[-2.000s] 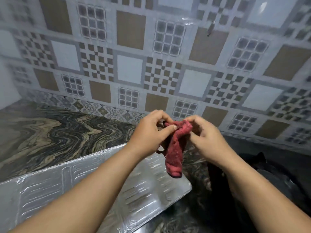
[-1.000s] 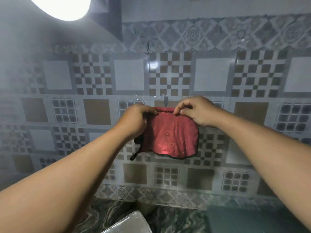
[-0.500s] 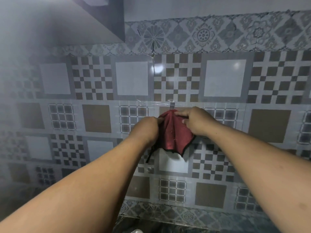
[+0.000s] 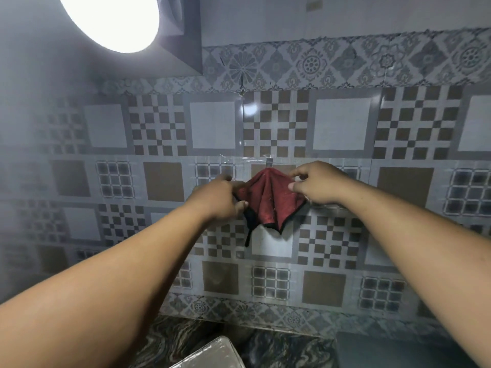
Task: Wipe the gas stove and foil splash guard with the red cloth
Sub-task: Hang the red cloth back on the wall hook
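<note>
Both arms reach up to the patterned tiled wall (image 4: 340,126), where two seconds ago they were down over the marble counter (image 4: 287,346) bunching the red cloth (image 4: 268,200). A second ago the cloth was stretched flat between the hands; now it hangs gathered, its top caught on the small wall hook (image 4: 269,162). The left hand (image 4: 219,199) is closed on the cloth's left edge. The right hand (image 4: 316,183) pinches the right edge loosely, fingers partly open. A corner of the foil splash guard (image 4: 212,354) shows below. Hanging the cloth up suggests the wiping is finished.
</note>
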